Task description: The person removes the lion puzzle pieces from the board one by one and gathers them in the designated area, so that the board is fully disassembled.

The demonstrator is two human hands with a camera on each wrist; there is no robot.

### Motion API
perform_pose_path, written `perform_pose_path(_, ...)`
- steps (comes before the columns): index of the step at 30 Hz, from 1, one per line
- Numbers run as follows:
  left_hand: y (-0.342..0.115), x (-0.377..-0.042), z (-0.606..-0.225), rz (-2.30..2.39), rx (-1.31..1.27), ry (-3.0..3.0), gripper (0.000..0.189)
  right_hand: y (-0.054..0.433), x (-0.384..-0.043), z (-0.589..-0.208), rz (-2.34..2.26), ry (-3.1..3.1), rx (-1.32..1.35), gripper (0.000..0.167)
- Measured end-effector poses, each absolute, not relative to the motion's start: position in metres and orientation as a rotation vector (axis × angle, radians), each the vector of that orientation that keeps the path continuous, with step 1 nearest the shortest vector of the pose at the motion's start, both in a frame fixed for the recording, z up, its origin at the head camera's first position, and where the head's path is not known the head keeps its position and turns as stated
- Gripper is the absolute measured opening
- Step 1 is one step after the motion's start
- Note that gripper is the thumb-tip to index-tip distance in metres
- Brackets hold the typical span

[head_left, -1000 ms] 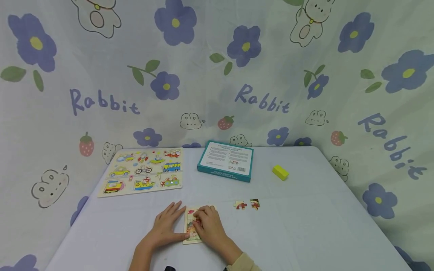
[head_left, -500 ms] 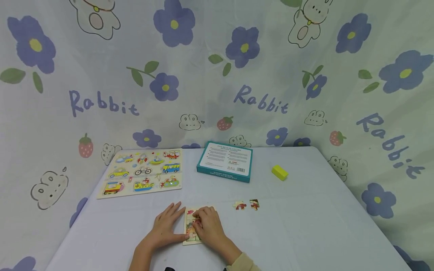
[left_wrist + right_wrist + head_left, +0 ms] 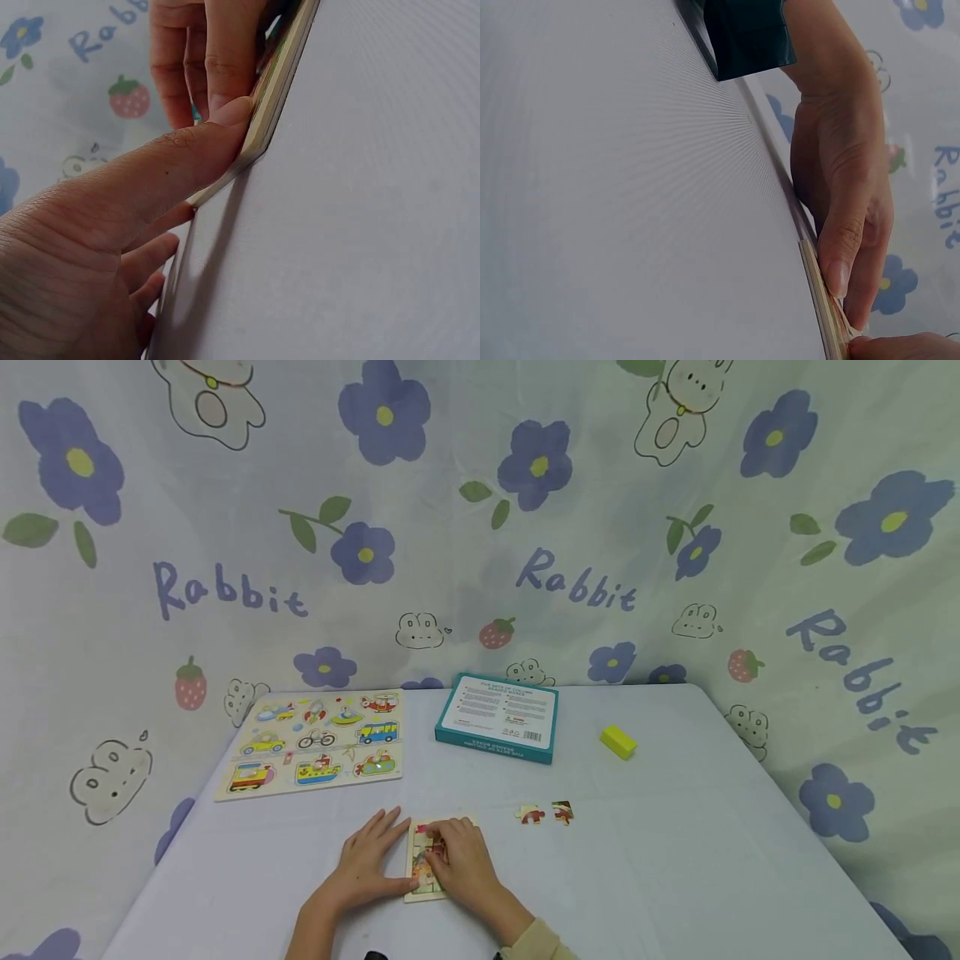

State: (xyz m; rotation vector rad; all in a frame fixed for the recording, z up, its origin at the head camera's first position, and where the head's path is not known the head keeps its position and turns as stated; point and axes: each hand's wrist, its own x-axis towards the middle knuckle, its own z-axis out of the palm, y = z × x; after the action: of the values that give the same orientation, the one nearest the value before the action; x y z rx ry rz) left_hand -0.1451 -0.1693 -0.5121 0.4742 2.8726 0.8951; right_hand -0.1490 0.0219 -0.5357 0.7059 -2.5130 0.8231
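Together, hands (image 3: 366, 862) (image 3: 468, 865) touch puzzle board (image 3: 421, 864); far table edge (image 3: 588, 687) well apart.

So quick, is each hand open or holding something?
Left hand: open, touching the puzzle.
Right hand: bent over it; can't tell if it's holding anything.

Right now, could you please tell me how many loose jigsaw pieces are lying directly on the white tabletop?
2: one piece lies beyond and to the right of the right hand; a second piece lies beside it, farther right. Others could be hidden under that hand.
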Motion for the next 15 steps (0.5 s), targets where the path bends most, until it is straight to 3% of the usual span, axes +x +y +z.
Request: perform_pose_path(15,-0.1696,-0.1468,-0.5137,0.872,0.450,2.876,0.094,0.0197,-0.1503,-0.5312,1.085,-2.559,0.519,0.032)
